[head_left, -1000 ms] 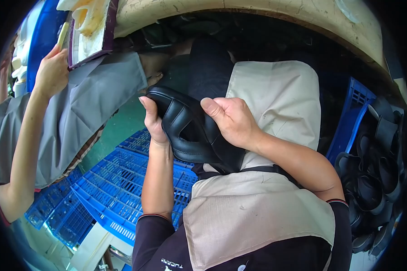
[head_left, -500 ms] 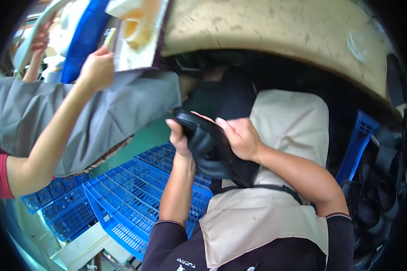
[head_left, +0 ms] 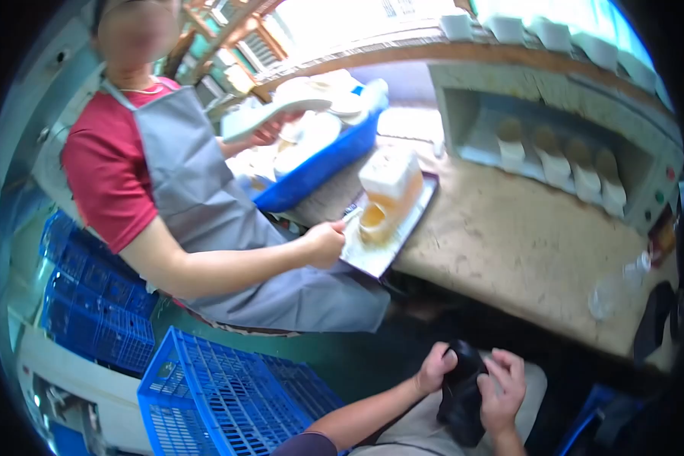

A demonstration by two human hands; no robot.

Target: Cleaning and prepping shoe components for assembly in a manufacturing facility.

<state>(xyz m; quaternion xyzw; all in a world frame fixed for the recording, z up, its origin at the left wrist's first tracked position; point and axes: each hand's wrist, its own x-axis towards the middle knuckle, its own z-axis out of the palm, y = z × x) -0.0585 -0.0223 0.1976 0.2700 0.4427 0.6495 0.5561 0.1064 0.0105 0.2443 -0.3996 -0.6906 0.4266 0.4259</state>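
A black shoe (head_left: 460,399) is held low over my lap, its toe pointing away from me. My left hand (head_left: 436,367) grips its far left side, fingers partly hidden behind it. On the other side my right hand (head_left: 503,387) closes around the edge with bent fingers. Beneath the shoe lies my beige apron (head_left: 414,432).
At left a person in a grey apron (head_left: 186,140) holds a pale shoe sole (head_left: 292,109) and a brush beside a glue container (head_left: 380,209). A blue crate (head_left: 243,395) stands at my left. The workbench (head_left: 501,228) carries an oven-like box (head_left: 570,99).
My view has swung up and left, bringing the co-worker and bench into sight. The shoe and both hands now appear lower and farther right, still together.
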